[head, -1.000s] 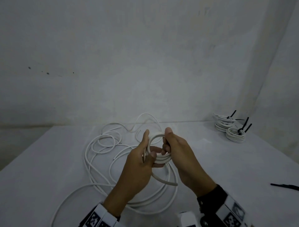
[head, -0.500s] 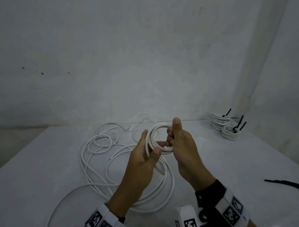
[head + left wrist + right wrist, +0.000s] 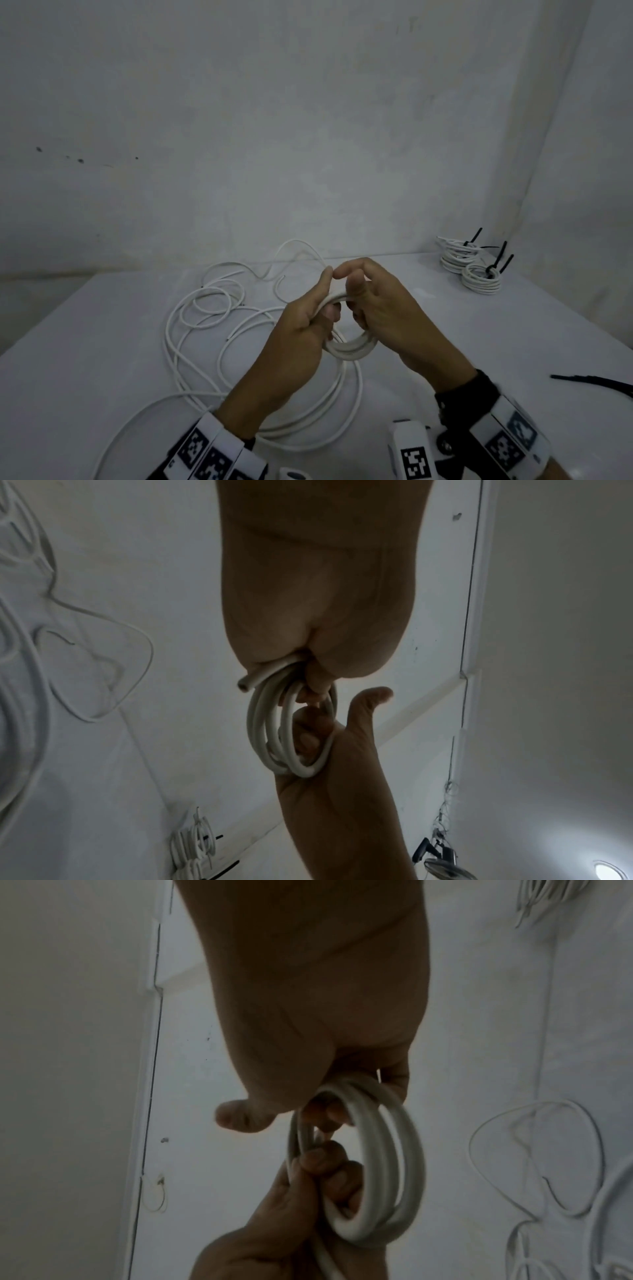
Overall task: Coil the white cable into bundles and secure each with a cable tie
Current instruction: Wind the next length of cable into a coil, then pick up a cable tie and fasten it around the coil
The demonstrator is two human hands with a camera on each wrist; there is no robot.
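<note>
Bare grey walls meet behind a white tabletop. From the head camera, loose cable sprawls over the middle; the left hand and right hand hold a small coil above it. Tied bundles sit in the far right corner, a spare tie at the right edge.

Left wrist: fingers curl round the coil, a cut end poking out.

Right wrist: fingers hook through the turns. The cable looks light and springy; pinching all the turns together at one spot should stop them springing apart.
</note>
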